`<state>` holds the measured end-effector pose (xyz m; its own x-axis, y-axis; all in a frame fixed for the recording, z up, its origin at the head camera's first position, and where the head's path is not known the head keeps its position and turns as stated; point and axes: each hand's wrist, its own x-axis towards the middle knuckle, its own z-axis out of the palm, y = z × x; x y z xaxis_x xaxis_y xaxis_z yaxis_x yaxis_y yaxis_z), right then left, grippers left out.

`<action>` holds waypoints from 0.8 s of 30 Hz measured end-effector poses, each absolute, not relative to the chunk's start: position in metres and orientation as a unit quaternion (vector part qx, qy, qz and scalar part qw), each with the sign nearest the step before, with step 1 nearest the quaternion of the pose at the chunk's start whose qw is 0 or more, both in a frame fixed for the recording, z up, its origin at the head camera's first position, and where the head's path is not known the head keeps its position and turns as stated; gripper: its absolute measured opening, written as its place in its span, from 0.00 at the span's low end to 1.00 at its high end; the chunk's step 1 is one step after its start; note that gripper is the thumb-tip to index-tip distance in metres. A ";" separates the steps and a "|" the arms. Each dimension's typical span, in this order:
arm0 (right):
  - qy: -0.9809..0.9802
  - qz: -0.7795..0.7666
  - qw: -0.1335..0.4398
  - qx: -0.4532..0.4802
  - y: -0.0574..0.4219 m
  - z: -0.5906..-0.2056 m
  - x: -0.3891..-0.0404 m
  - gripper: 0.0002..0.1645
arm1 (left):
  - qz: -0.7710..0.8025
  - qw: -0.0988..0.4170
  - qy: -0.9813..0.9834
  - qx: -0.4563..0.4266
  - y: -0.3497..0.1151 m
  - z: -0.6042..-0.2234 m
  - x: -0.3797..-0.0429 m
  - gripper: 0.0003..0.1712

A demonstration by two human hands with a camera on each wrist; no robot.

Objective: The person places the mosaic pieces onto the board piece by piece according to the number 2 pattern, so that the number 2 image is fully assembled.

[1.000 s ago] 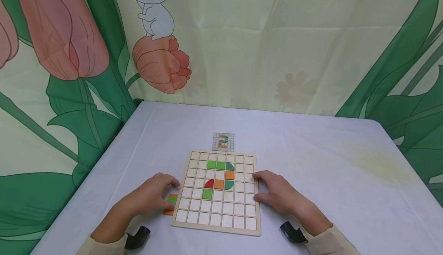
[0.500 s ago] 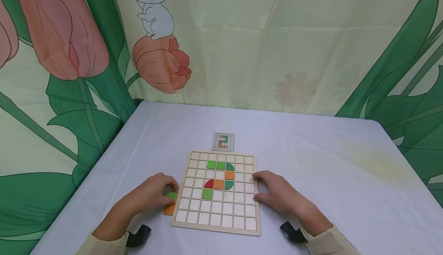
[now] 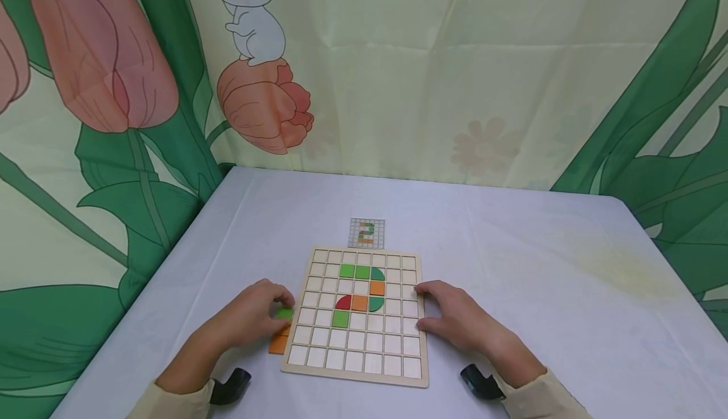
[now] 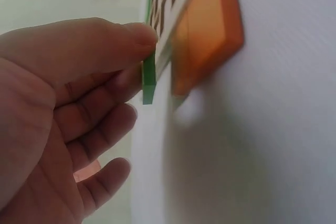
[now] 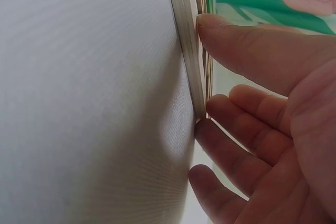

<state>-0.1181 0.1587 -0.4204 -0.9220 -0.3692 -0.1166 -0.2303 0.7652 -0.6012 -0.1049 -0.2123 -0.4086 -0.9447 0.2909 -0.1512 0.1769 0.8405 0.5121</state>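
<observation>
In the head view, a square wooden grid board [image 3: 372, 363] lies on the table, with green, orange and red tiles set in some cells. Beside its left edge, my left hand [image 3: 250, 315] pinches a green square tile [image 4: 149, 80] between thumb and fingers. The left wrist view shows this tile on edge, raised over the orange tiles [image 3: 278, 344], which lie against the board's left side. My right hand [image 3: 455, 315] touches the board's right edge with thumb and fingertips, its fingers loosely bent and spread. In the right wrist view the thumb [image 5: 223, 27] rests on the frame.
A small pattern card [image 3: 366, 233] showing a figure 2 in coloured cells lies just beyond the board's far edge. White cloth [image 3: 512, 248] covers the table. A printed curtain [image 3: 398, 78] with tulips and a white animal hangs behind it.
My left fingers have drawn together on the green tile and lifted it slightly up and away, baring more of the orange tiles. My right hand and the board have stayed put.
</observation>
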 end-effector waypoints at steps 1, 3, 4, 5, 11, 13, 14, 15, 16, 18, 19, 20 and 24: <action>0.932 -0.302 0.115 -0.161 0.159 -0.420 -0.118 0.33 | 0.255 0.110 0.953 0.121 -0.212 -0.408 -0.105 0.12; 0.933 -0.302 0.115 -0.161 0.159 -0.420 -0.118 0.33 | 0.259 0.105 0.952 0.124 -0.209 -0.407 -0.106 0.12; 0.933 -0.301 0.115 -0.162 0.159 -0.420 -0.118 0.34 | 0.261 0.103 0.951 0.127 -0.208 -0.406 -0.106 0.12; 0.933 -0.300 0.114 -0.162 0.159 -0.420 -0.118 0.34 | 0.264 0.102 0.950 0.129 -0.206 -0.406 -0.107 0.12; 0.933 -0.299 0.114 -0.162 0.158 -0.420 -0.118 0.33 | 0.274 0.098 0.944 0.154 -0.197 -0.406 -0.106 0.11; 0.933 -0.299 0.114 -0.162 0.158 -0.420 -0.118 0.33 | 0.275 0.097 0.943 0.161 -0.193 -0.407 -0.106 0.11; 0.933 -0.299 0.114 -0.163 0.158 -0.420 -0.118 0.33 | 0.276 0.096 0.942 0.165 -0.191 -0.407 -0.106 0.11; 0.933 -0.299 0.115 -0.163 0.158 -0.420 -0.118 0.33 | 0.277 0.095 0.941 0.169 -0.190 -0.407 -0.105 0.11; 0.933 -0.299 0.115 -0.163 0.158 -0.420 -0.118 0.33 | 0.277 0.093 0.940 0.173 -0.188 -0.408 -0.105 0.11; 0.934 -0.298 0.115 -0.163 0.158 -0.420 -0.118 0.33 | 0.276 0.095 0.939 0.179 -0.183 -0.408 -0.105 0.11; 0.934 -0.298 0.115 -0.163 0.158 -0.420 -0.118 0.33 | 0.275 0.098 0.939 0.181 -0.181 -0.408 -0.105 0.11; 0.933 -0.298 0.115 -0.163 0.158 -0.420 -0.118 0.33 | 0.275 0.099 0.939 0.183 -0.179 -0.408 -0.105 0.12; 0.933 -0.300 0.114 -0.165 0.158 -0.420 -0.118 0.33 | 0.276 0.102 0.936 0.194 -0.172 -0.408 -0.103 0.11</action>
<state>-0.1181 0.1579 -0.4198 -0.9195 -0.3766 -0.1124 -0.2403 0.7650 -0.5975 -0.1028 -0.1724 -0.4078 -0.9037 0.4197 -0.0846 0.3066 0.7722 0.5564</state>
